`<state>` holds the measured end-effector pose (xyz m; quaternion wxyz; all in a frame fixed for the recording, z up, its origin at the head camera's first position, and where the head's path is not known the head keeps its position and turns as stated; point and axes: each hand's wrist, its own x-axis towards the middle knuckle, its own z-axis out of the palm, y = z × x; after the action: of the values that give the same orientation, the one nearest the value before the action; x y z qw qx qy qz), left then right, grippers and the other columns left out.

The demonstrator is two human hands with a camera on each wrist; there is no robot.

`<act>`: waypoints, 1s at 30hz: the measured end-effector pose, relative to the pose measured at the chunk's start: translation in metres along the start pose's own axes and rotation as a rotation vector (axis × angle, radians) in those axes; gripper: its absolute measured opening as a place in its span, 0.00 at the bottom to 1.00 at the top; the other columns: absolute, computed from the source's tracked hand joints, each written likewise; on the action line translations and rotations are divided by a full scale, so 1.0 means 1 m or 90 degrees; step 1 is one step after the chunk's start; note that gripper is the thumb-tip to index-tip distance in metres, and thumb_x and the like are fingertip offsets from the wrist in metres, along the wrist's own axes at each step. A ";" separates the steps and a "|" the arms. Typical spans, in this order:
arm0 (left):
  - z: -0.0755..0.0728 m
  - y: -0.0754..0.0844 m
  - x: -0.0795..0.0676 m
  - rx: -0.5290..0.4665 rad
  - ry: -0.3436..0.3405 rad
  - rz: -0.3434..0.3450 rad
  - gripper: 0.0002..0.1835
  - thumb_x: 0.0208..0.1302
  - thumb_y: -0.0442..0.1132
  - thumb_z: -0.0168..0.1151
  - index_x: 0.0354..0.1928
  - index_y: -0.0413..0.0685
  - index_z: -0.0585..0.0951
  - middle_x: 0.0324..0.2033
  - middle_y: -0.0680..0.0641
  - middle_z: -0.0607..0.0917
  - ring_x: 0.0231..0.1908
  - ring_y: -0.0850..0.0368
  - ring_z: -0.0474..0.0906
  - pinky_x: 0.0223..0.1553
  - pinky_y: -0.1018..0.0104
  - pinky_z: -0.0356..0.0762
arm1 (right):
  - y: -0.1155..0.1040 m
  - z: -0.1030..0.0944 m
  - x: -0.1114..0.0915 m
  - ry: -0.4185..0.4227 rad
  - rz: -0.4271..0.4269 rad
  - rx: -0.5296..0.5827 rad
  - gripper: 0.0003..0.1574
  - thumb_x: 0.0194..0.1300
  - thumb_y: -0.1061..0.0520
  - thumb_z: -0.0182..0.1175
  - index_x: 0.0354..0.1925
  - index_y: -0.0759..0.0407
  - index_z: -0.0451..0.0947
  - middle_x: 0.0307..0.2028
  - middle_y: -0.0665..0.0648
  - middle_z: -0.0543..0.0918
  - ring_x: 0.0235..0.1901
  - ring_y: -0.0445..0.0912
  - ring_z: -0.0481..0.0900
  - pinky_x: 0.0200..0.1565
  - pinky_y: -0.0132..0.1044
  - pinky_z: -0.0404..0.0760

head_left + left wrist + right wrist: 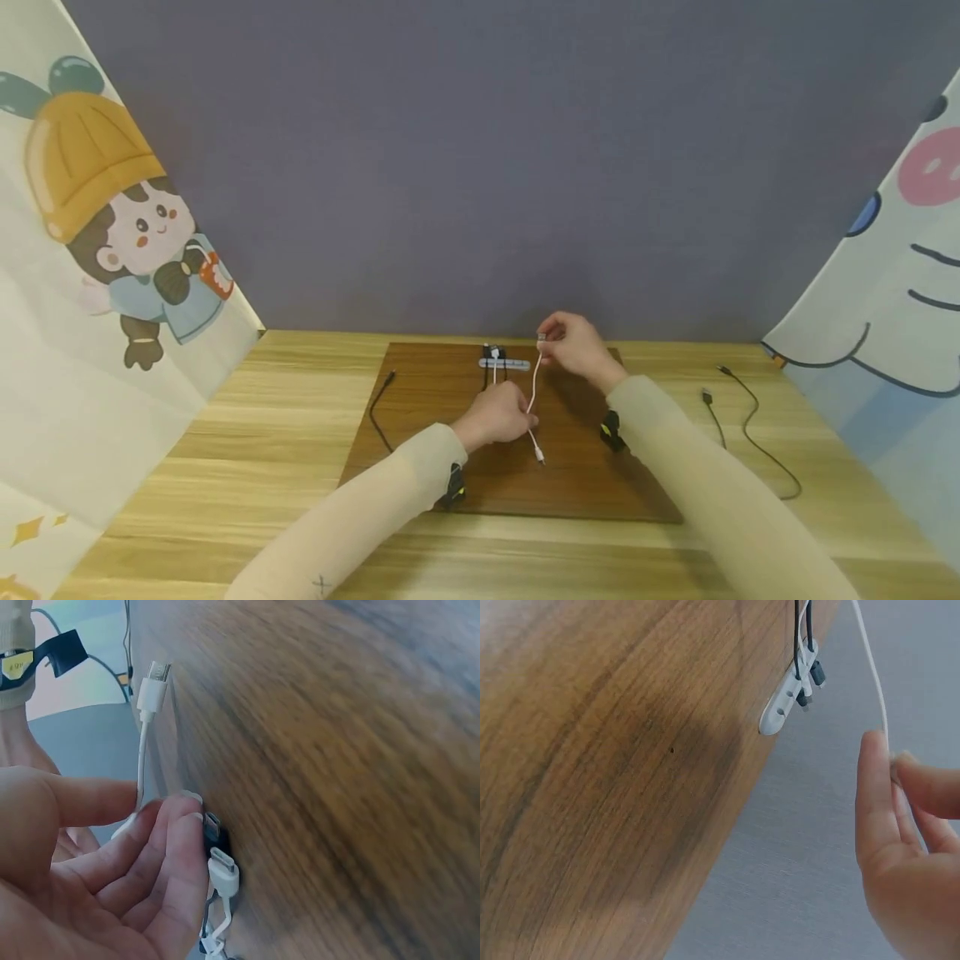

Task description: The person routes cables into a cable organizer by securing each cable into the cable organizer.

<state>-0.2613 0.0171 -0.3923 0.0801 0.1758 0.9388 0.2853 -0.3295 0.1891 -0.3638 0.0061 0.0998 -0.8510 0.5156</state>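
Note:
A short white charging cable (534, 383) is stretched between the two hands above a dark brown wooden board (570, 483). The left hand (497, 414) pinches it between thumb and forefinger, and its small white plug (152, 694) sticks out past the grip. Higher up, the right hand (576, 346) pinches the other end by the plug, mostly covered by the fingers in the right wrist view. At the board's far edge lies a pale slotted cable holder (772, 720). Two dark cables and a white one run through its slots; two nearer slots hold nothing.
A black cable (375, 412) lies on the board's left side. On the light wooden table (292, 417), right of the board, lies more dark cable (757, 446) with two plug ends. A grey panel (480, 167) rises behind, with printed cloths at both sides.

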 end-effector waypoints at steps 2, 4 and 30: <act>0.000 -0.001 -0.001 0.016 0.001 -0.009 0.24 0.63 0.41 0.70 0.11 0.53 0.72 0.09 0.57 0.69 0.13 0.61 0.68 0.17 0.68 0.67 | 0.003 0.002 0.004 -0.009 0.003 0.007 0.17 0.65 0.72 0.63 0.52 0.74 0.75 0.37 0.63 0.80 0.30 0.48 0.84 0.44 0.51 0.87; -0.001 -0.002 -0.001 0.035 0.003 -0.017 0.26 0.63 0.42 0.70 0.10 0.54 0.69 0.08 0.58 0.67 0.11 0.60 0.68 0.16 0.68 0.67 | 0.004 0.003 0.008 -0.014 0.008 0.009 0.18 0.64 0.72 0.63 0.52 0.75 0.75 0.37 0.63 0.79 0.31 0.50 0.85 0.44 0.50 0.87; -0.004 -0.003 0.001 0.111 0.009 -0.040 0.16 0.60 0.40 0.68 0.16 0.50 0.76 0.18 0.50 0.76 0.20 0.54 0.73 0.21 0.61 0.70 | 0.006 0.027 0.042 0.024 -0.016 -0.135 0.11 0.63 0.69 0.65 0.46 0.68 0.81 0.35 0.63 0.83 0.34 0.54 0.87 0.35 0.38 0.86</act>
<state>-0.2642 0.0130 -0.3904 0.0669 0.1504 0.9657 0.2010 -0.3689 0.1611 -0.3776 0.0391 0.1000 -0.8992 0.4242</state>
